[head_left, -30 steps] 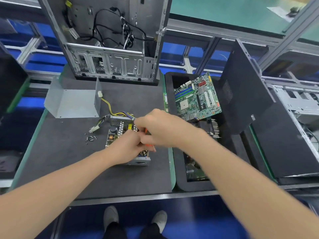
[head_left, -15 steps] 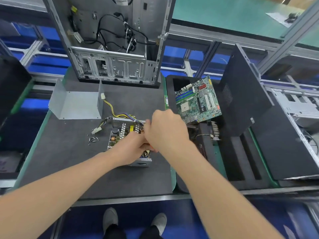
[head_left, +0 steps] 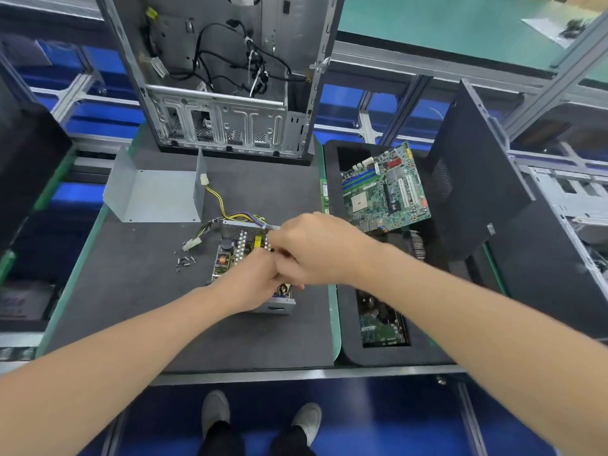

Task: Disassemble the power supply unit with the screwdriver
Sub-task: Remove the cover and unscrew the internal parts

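Observation:
The opened power supply unit (head_left: 235, 258) lies on the dark mat (head_left: 131, 307), its circuit board and coils exposed. My left hand (head_left: 255, 284) grips its near right part, fingers curled over the board. My right hand (head_left: 317, 248) is closed in a fist directly above and against the left hand, over the unit's right side. The screwdriver sits inside that fist and is almost fully hidden. The unit's yellow and black cables (head_left: 215, 200) run out to white connectors (head_left: 191, 245).
The removed grey metal cover (head_left: 154, 195) lies behind the unit, and several loose screws (head_left: 184, 261) lie to its left. An open PC case (head_left: 223, 126) stands at the back. A black foam tray (head_left: 348, 353) on the right holds a motherboard (head_left: 385, 192), with a black side panel (head_left: 477, 179) leaning beside it.
My right hand has shifted slightly over the left hand and now covers the orange screwdriver handle seen a second ago. The left hand and the unit stay put.

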The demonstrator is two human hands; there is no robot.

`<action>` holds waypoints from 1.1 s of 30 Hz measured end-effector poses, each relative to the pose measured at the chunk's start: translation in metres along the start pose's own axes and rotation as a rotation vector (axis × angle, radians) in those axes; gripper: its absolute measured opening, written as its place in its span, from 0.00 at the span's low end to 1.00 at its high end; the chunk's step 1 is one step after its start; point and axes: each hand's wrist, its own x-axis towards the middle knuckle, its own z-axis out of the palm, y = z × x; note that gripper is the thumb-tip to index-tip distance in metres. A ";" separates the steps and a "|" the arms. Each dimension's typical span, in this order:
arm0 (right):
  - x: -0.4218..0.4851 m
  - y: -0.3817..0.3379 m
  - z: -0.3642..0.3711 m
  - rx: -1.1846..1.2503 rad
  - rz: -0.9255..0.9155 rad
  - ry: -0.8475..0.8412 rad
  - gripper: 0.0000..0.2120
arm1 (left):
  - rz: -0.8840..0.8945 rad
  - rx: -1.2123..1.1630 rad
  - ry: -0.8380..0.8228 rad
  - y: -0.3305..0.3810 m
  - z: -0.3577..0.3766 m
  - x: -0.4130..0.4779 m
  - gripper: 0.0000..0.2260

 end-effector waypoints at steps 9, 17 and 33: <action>0.010 -0.032 0.027 0.133 0.690 0.201 0.08 | -0.093 0.083 0.032 -0.006 -0.001 0.001 0.24; -0.001 0.025 -0.007 0.168 -0.256 -0.074 0.06 | 0.018 -0.002 -0.042 -0.001 -0.002 0.002 0.08; 0.007 0.004 0.009 0.266 0.264 -0.002 0.08 | -0.084 0.055 -0.077 0.000 -0.002 0.000 0.10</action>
